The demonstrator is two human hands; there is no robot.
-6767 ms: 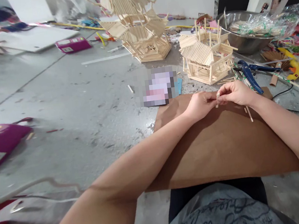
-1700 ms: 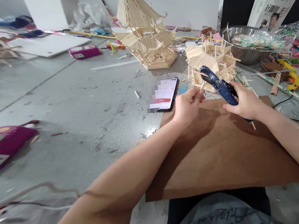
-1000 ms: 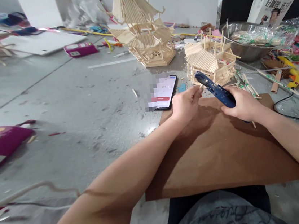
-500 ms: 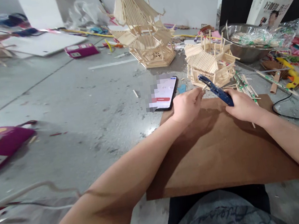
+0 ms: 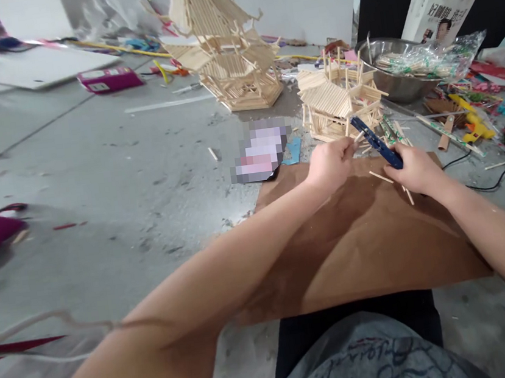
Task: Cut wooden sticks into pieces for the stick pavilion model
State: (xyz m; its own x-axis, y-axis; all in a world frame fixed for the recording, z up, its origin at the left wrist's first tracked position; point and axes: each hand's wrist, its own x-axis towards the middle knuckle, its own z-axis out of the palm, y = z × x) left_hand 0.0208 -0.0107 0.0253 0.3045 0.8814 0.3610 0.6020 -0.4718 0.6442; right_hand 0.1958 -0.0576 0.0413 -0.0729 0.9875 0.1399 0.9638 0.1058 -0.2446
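Note:
My left hand (image 5: 331, 166) is closed in a pinch on a thin wooden stick (image 5: 358, 137), whose short end pokes out toward the right. In my right hand (image 5: 413, 169) is a slim dark blue hand tool (image 5: 378, 144), gripped by its near end; its exact kind is unclear. Its far part slants up and left, close beside the stick's tip. Below the tool, a loose stick piece (image 5: 380, 177) shows over the brown board (image 5: 362, 255), and more stick ends (image 5: 408, 195) show under my right hand. Just beyond stands a partly built stick pavilion (image 5: 329, 103).
A tall stick pagoda (image 5: 237, 68) stands farther back. Left of the board lies a phone (image 5: 261, 151), beside a blue scrap (image 5: 292, 150). At right are a metal bowl (image 5: 401, 88) of wrapped sticks, a yellow glue gun (image 5: 474, 122) and a black cable (image 5: 487, 187). Purple power strips (image 5: 110, 79) lie left.
The view has shifted a little to the right. A loose stick piece now shows between my hands below the tool. Both hands keep their grips, and the blue tool stays near the stick.

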